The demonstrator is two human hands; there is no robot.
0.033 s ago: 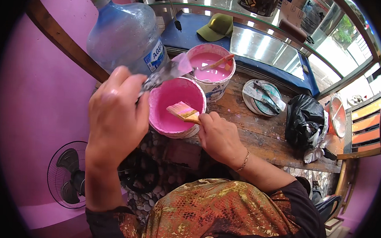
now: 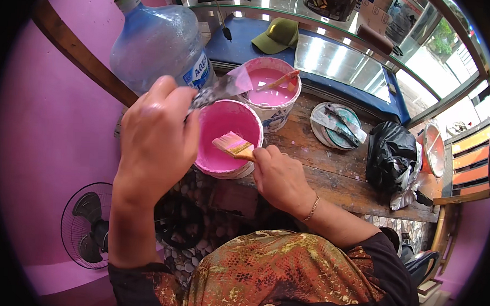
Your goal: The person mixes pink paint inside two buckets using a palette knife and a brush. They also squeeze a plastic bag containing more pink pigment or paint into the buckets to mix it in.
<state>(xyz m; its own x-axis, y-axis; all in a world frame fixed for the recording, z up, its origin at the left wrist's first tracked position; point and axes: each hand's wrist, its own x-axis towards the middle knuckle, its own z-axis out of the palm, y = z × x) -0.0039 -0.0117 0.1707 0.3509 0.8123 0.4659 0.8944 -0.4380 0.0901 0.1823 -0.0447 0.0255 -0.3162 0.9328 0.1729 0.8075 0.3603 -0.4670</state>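
Observation:
My left hand (image 2: 156,136), blurred by motion, is closed round the handle of a putty knife (image 2: 225,87). Its blade, smeared with pink, is up over the gap between two paint buckets. In my right hand (image 2: 281,175) is a flat paintbrush (image 2: 244,150), gripped by its wooden handle. The pale, pink-stained bristles hang over the opening of the near bucket (image 2: 225,113), whose inside is coated in bright pink. Just behind it stands the far bucket (image 2: 277,116), holding lighter pink liquid paint. Another brush (image 2: 280,81) with a red-tipped handle leans across that paint.
A large blue water jug (image 2: 157,42) stands behind my left hand. Scrapers (image 2: 340,124) lie on a round lid on the wooden bench (image 2: 304,160). Right of them sits a black plastic bag (image 2: 389,155); a fan (image 2: 91,226) is at lower left. A green cap (image 2: 276,36) lies farther back.
My left hand has shifted slightly right and up with the putty knife. The right hand and paintbrush have barely moved.

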